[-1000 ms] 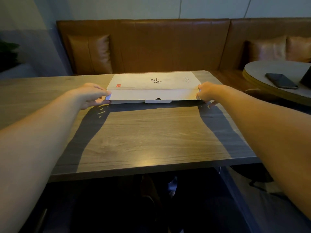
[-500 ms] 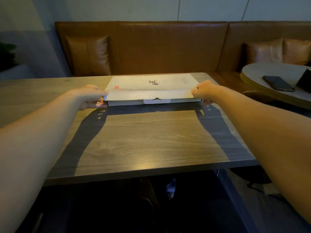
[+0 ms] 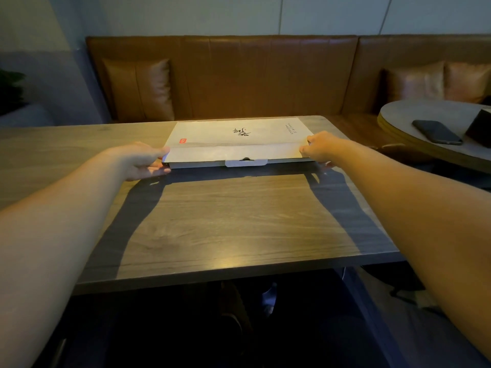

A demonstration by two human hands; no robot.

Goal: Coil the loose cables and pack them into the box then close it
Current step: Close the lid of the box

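A flat white box (image 3: 239,140) lies on the far half of the wooden table (image 3: 233,224), lid down, with black calligraphy and a small red stamp on top. Its front flap hangs over the near side, and a white tab (image 3: 246,162) sticks out below the flap's middle. My left hand (image 3: 144,160) holds the box's left front corner, thumb on the lid edge and fingers under it. My right hand (image 3: 317,148) pinches the right front corner of the flap. No cables are visible.
A brown leather bench (image 3: 239,75) with cushions runs behind the table. To the right stands a round table (image 3: 414,112) carrying a dark phone (image 3: 437,132) and a dark object at the frame edge.
The front flap has come further down over the box's near side, and the tab now shows below it. Both hands stay at the front corners.
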